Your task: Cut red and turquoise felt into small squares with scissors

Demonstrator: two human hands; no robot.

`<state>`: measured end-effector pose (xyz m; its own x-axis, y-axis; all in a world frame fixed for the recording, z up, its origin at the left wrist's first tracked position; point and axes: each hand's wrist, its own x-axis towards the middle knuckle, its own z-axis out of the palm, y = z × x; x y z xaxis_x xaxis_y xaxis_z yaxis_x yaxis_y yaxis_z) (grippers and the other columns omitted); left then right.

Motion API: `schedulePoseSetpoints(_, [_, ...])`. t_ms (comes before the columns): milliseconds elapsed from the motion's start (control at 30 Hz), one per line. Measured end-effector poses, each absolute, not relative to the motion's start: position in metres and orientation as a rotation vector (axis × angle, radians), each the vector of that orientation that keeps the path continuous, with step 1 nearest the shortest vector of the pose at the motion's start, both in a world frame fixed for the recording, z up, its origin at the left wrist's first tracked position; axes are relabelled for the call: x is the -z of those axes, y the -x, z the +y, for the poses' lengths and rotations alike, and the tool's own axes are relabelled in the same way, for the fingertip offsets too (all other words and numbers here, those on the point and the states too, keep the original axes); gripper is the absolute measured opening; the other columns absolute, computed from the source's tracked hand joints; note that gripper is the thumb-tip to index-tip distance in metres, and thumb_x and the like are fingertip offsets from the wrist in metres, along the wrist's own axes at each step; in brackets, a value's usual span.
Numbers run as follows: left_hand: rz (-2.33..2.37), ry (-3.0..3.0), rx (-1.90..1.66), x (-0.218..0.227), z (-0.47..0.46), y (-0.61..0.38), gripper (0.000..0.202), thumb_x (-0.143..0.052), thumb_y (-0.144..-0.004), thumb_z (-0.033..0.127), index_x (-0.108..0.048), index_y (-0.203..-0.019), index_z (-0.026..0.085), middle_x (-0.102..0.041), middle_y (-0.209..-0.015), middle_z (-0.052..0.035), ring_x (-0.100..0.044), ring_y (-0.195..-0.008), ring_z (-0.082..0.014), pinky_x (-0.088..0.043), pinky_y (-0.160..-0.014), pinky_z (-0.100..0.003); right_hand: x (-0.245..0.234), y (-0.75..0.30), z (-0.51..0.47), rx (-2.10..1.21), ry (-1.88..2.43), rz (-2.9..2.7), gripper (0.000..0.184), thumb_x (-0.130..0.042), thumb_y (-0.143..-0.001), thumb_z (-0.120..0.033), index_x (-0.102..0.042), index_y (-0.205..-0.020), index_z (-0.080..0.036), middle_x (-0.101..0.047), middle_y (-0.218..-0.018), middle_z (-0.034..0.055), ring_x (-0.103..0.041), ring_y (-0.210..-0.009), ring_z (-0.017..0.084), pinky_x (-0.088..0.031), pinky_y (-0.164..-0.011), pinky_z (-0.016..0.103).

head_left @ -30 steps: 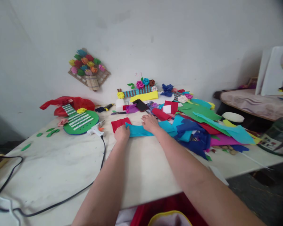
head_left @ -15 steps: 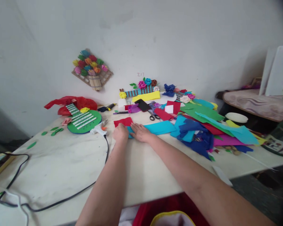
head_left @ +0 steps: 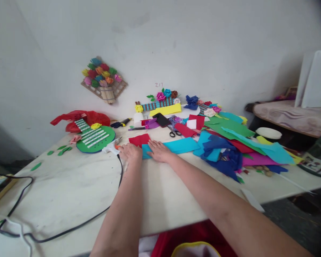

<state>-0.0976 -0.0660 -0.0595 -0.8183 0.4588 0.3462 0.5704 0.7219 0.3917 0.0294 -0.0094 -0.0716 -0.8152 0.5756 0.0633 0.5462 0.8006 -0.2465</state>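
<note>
Turquoise paper strip, risk: I judge this band (head_left: 180,145) could skew or crease if the pressing palm slides sideways; only its left part is weighted, so the far end could swing.
Turquoise paper strip, appearance: long, narrow, matte, one plain colour; fairly straight edges, lying flat where I can see it.
Turquoise paper strip, place: crosswise on the pale surface (head_left: 69,192), its left end meeting the red paper piece (head_left: 140,139); overlap I cannot confirm.
Right hand: my right grip (head_left: 160,151) is flattened on the strip, fingers extended, clasping nothing.
Left hand: my left grip (head_left: 131,152) is loosely spread just left of the strip's end, nothing visible in it; contact with the red piece I cannot tell.
White glue gun: one item (head_left: 111,147), orange trigger, close by the left fingertips; a leftward sweep could knock it, and, if hot, it could burn. Heat not shown.
Black cord: one (head_left: 121,171), running from the gun towards the near edge; a forearm catching it could drag the gun.
Scissors: one pair (head_left: 172,134), black handles, beyond the strip.
Dark-blue crumpled paper: one heap (head_left: 234,162), right of the strip.
</note>
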Motion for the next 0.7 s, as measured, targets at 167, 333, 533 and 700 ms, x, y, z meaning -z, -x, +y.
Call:
schedulePoseSetpoints(167, [-2.774,0.792,0.771,0.056,-0.064,0.093,0.035,-0.059,-0.070,0.034,-0.064,-0.095,0.011,-0.062,-0.103,-0.0228,-0.043,-0.115,-0.0373,-0.043,-0.082,-0.044,0.074,-0.029,-0.008,-0.314,0.880,-2.844,0.072,-0.017,-0.088,-0.053,-0.015,-0.145,-0.009,-0.007,-0.152,0.0050,-0.004,-0.139,0.019,-0.004,-0.112,0.037])
schedulePoseSetpoints(333, [-2.807,0.773,0.777,0.054,-0.063,0.090,0.031,-0.059,-0.070,0.027,-0.061,-0.097,0.012,-0.062,-0.105,-0.0197,-0.044,-0.116,-0.0345,-0.041,-0.083,-0.042,0.075,-0.030,-0.008,-0.347,0.876,-2.839,0.071,-0.018,-0.088,-0.053,-0.016,-0.145,-0.011,-0.008,-0.152,0.0045,-0.004,-0.139,0.019,-0.004,-0.112,0.037])
schedulePoseSetpoints(533, [-2.845,0.817,0.933,0.047,-0.062,0.091,0.027,-0.052,-0.074,0.019,-0.057,-0.100,0.016,-0.065,-0.097,-0.0180,-0.059,-0.098,-0.0300,-0.044,-0.076,-0.039,0.070,-0.031,-0.012,-0.362,0.884,-2.829,0.070,-0.021,-0.088,-0.051,-0.016,-0.145,-0.010,-0.008,-0.152,0.0056,-0.005,-0.139,0.020,-0.005,-0.112,0.038])
schedulePoseSetpoints(700, [-2.747,0.866,1.115,0.039,-0.048,0.100,0.024,-0.053,-0.072,0.016,-0.057,-0.095,0.017,-0.066,-0.092,-0.0143,-0.062,-0.092,-0.0271,-0.046,-0.073,-0.035,0.073,-0.029,-0.010,-0.346,0.879,-2.818,0.072,-0.021,-0.088,-0.051,-0.016,-0.144,-0.007,-0.008,-0.152,0.0082,-0.004,-0.139,0.020,-0.003,-0.112,0.038])
